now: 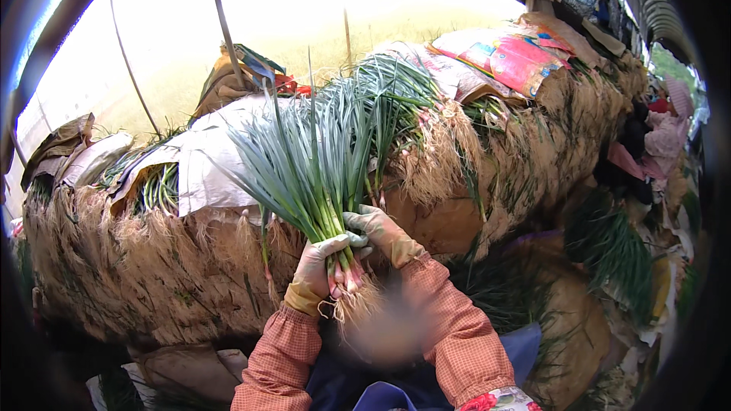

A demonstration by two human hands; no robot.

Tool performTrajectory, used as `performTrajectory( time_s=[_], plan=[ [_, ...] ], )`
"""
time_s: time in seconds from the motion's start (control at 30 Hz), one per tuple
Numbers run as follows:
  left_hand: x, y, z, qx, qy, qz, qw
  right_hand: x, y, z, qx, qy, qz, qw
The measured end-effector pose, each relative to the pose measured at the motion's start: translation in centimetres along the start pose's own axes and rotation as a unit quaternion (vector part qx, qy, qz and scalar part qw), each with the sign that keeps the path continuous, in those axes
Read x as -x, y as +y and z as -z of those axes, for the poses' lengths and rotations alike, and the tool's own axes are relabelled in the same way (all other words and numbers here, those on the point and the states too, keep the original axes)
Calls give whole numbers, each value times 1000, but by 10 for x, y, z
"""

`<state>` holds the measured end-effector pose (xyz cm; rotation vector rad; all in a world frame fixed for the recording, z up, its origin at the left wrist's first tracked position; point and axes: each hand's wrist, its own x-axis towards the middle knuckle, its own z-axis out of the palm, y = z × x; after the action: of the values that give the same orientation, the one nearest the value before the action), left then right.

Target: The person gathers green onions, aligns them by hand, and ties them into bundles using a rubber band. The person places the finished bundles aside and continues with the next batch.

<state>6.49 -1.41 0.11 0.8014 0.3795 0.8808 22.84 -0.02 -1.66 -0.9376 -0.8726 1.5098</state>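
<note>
A bunch of green onions (325, 205) stands tilted in front of me, its leaves fanned upward and its pinkish bulbs and pale roots hanging down. My left hand (322, 260), in a pale glove with a yellowish cuff, is wrapped around the stems just above the bulbs. My right hand (380, 231), gloved the same way, lies against the right side of the bunch, its fingers at the stems beside the left fingers. What the right fingertips grip is partly hidden. A blurred spot covers part of the roots and the right forearm.
Behind the bunch runs a long heap of green onions (165, 274), roots facing me. More loose onions (400, 88) lie on top, beside a white sack (214, 154) and a pink printed sack (519, 60). At far right another person (662, 137) sits near a green onion pile (611, 245).
</note>
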Motion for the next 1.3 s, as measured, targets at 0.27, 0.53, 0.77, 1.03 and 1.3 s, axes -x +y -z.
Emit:
performTrajectory(
  time_s=[0.27, 0.53, 0.77, 1.03, 1.3],
  plan=[
    [11, -3, 18, 173, -65, 64, 981, 29, 0, -33, -205, 55, 58, 976],
    [0, -22, 20, 110, -46, 89, 989, 7, 1, -9, -278, 44, 101, 954],
    [15, -13, 11, 105, 15, 52, 993, 3, -39, 10, 59, 204, 150, 966],
    [12, -2, 19, 52, 6, 109, 993, 5, 10, -21, 243, 316, 303, 866],
    [19, -11, -7, 23, 43, 60, 997, 28, -4, -7, -449, 18, 235, 862]
  ],
)
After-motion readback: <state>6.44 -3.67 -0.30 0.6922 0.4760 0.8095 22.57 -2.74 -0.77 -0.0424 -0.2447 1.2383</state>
